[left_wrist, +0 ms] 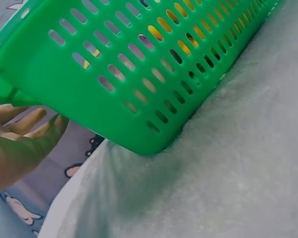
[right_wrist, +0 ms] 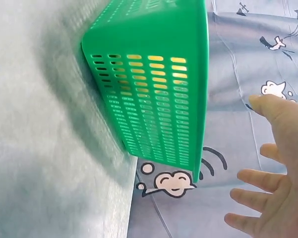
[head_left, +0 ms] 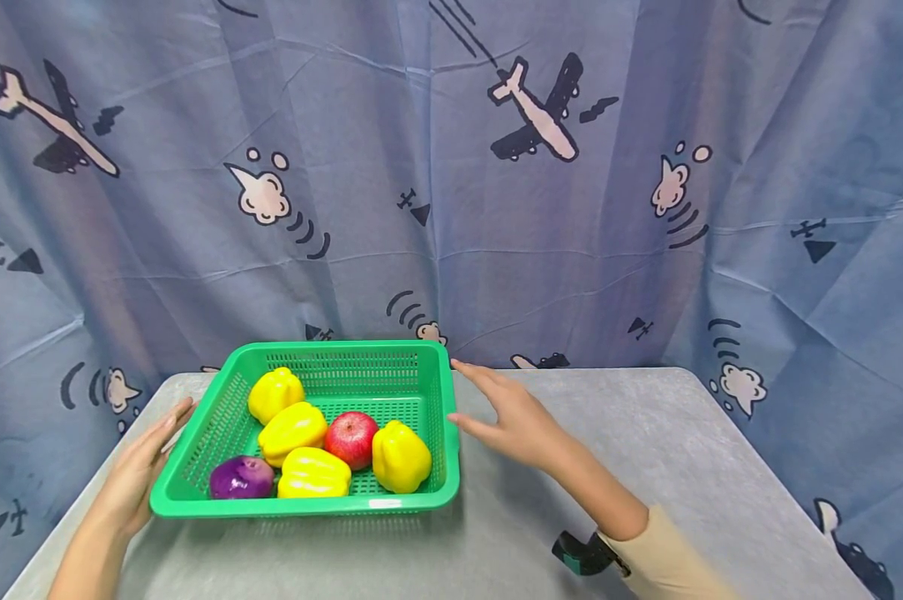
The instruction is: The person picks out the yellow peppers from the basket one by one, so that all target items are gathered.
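Note:
A green plastic basket (head_left: 436, 500) with slotted walls sits on the table. Inside lie several yellow bell peppers (head_left: 402, 457), a round red fruit (head_left: 352, 440) and a glossy purple vegetable (head_left: 242, 477). My left hand (head_left: 137, 475) is at the basket's left side, fingers extended along the outside of the rim. In the left wrist view, the fingers (left_wrist: 32, 131) reach up to the basket's end, just under the rim. My right hand (head_left: 514, 417) is spread beside the right rim, holding nothing. The right wrist view shows its fingers (right_wrist: 260, 181) apart from the basket wall.
The grey table (head_left: 609, 433) extends to the right of the basket, its back edge close to a blue curtain (head_left: 451, 167) printed with planes and clouds. A black strap device (head_left: 586, 554) is worn at my right wrist, by the beige sleeve (head_left: 664, 558).

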The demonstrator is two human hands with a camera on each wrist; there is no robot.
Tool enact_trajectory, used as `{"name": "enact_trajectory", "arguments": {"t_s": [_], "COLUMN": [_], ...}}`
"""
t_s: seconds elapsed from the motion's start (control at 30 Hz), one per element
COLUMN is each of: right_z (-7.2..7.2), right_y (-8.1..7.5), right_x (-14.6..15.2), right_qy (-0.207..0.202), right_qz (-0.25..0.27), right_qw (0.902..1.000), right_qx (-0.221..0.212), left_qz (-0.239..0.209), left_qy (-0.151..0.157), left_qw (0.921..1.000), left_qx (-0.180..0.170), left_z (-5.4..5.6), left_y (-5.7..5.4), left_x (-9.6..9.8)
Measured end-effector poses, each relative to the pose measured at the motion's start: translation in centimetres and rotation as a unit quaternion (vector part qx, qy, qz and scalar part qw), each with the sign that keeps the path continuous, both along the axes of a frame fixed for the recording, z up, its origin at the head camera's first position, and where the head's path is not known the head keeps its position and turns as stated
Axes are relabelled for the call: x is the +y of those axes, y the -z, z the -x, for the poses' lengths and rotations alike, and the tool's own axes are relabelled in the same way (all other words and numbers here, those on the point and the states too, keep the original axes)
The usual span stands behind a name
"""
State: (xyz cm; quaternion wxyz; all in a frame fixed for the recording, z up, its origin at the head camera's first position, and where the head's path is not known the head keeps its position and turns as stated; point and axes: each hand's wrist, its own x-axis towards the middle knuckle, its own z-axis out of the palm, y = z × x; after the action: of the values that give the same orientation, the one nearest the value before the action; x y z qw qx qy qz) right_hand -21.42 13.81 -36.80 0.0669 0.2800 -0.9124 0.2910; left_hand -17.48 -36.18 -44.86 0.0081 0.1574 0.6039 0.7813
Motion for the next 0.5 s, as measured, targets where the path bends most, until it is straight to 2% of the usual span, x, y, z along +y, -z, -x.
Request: {"name": "enact_trajectory", "arguments": {"t_s": [0.3, 0.5], "right_z": [0.0, 0.1], "right_y": [0.1, 0.3], "right_x": [-1.2, -2.1], "right_qy": [-0.023, -0.052], "right_qz": [0.0, 0.007], "right_qw": [0.9997, 0.9986], "right_qx": [-0.01, 0.0], "left_qz": [-0.013, -0.017], "left_qy": [-0.023, -0.031], "left_qw": [0.9996, 0.9994], "left_qx": [-0.009, -0.008], "left_z": [-0.4, -0.5], "left_y": [0.5, 0.7], "left_x": [0.5, 0.6]}}
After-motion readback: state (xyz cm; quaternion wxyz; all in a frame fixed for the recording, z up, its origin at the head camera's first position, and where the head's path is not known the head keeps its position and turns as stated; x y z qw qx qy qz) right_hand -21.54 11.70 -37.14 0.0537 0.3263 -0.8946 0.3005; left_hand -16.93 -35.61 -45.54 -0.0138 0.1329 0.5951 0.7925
